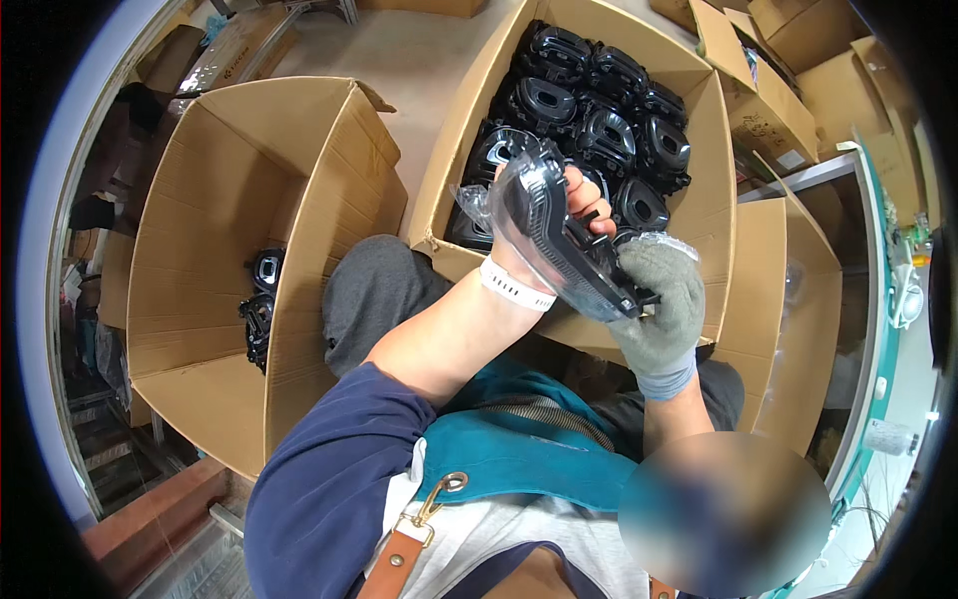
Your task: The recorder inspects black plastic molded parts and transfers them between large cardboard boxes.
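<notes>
A vehicle lamp [551, 232] with a clear curved lens and black housing is held up before me, tilted, over the near edge of a large cardboard box [715, 200]. My bare left hand [587, 198] wraps round its upper part, fingers curled over the black back. A grey knitted glove covers my right hand [663, 299], which is closed on the lower right end of the lamp. Clear plastic film [472, 203] sticks out at the lamp's left side. Inside the box, black parts with oval openings [547, 98] sit packed in rows.
To the left stands a tall open carton [215, 200] with a few black parts [265, 272] in it. Another open carton [755, 260] is on the right, beside a teal-edged frame [878, 250]. More cartons [763, 115] stack up at the far right.
</notes>
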The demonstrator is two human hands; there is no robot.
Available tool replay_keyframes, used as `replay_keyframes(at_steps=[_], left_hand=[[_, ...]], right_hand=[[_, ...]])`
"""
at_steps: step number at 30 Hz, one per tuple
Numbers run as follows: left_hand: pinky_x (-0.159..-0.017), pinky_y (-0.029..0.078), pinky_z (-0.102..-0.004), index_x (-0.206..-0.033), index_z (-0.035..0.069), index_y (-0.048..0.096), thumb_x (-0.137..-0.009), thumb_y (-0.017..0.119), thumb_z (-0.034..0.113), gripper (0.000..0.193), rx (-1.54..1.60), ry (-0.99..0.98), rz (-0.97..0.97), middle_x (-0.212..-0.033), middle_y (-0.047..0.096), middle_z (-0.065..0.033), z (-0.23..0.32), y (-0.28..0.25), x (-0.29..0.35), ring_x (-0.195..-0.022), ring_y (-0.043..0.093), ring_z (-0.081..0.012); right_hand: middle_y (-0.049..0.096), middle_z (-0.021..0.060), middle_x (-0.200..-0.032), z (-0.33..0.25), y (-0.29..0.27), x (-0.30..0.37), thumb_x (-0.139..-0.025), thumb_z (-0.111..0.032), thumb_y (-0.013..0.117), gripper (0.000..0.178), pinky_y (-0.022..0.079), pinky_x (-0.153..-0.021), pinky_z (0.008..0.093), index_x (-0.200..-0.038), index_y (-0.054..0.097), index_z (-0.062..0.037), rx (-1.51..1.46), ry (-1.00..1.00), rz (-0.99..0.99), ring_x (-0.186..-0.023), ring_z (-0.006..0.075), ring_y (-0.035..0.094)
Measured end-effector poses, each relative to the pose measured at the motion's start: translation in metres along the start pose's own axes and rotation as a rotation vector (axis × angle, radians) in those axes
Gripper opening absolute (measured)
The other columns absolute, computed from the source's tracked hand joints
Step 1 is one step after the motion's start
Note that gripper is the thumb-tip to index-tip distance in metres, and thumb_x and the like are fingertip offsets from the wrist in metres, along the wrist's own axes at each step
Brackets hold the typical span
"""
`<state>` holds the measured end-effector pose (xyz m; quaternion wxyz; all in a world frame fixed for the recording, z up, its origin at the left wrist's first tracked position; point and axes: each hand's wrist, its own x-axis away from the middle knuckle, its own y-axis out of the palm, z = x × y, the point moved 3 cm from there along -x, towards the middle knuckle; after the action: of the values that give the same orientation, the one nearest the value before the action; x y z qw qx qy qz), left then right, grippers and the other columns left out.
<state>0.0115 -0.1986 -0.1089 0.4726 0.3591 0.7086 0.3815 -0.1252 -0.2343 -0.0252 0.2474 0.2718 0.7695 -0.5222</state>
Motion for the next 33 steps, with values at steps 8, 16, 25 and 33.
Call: replay_keyframes(at_steps=[8,16,25,33], left_hand=[[-0.092,0.045,-0.0535,-0.108,0.000,0.057,-0.089,0.036,0.028,0.039,-0.638,0.882,0.118,-0.109,0.062,-0.0182,0.164,0.118,0.060,-0.105,0.059,-0.0309],[-0.103,0.037,-0.0484,-0.120,0.002,0.048,-0.090,0.036,0.022,0.038,-0.655,1.496,0.820,-0.126,0.053,-0.0166,0.296,0.159,0.198,-0.115,0.051,-0.0311],[-0.116,0.011,-0.0426,-0.149,0.011,-0.012,-0.087,0.054,0.037,0.094,-0.539,1.297,1.008,-0.158,-0.012,-0.0061,0.222,0.132,0.194,-0.145,0.000,-0.0213],[-0.085,0.042,-0.0389,-0.093,0.003,0.056,-0.094,0.051,0.028,0.026,-1.090,-0.106,0.037,-0.109,0.055,-0.0166,0.001,0.168,0.123,-0.101,0.053,-0.0293]], right_hand=[[0.060,0.0207,-0.115,0.078,0.012,-0.039,-0.079,-0.024,0.073,0.060,0.044,-0.096,0.0366,-0.126,0.050,0.0059,-0.240,0.589,-0.127,-0.111,0.0307,0.056],[0.052,0.0228,-0.131,0.122,0.106,-0.007,-0.074,-0.053,0.063,0.079,0.040,-0.103,0.0391,-0.131,0.049,-0.0008,0.321,0.567,-1.039,-0.122,0.0365,0.050],[0.062,0.0117,-0.119,0.129,0.138,-0.001,-0.077,-0.040,0.070,0.057,0.047,-0.093,0.0406,-0.125,0.054,-0.0119,0.689,0.362,-1.304,-0.116,0.0295,0.055],[0.059,0.0104,-0.123,0.140,0.131,0.012,-0.081,-0.032,0.067,0.051,0.046,-0.094,0.0401,-0.127,0.053,-0.0162,0.652,0.370,-1.209,-0.117,0.0292,0.053]])
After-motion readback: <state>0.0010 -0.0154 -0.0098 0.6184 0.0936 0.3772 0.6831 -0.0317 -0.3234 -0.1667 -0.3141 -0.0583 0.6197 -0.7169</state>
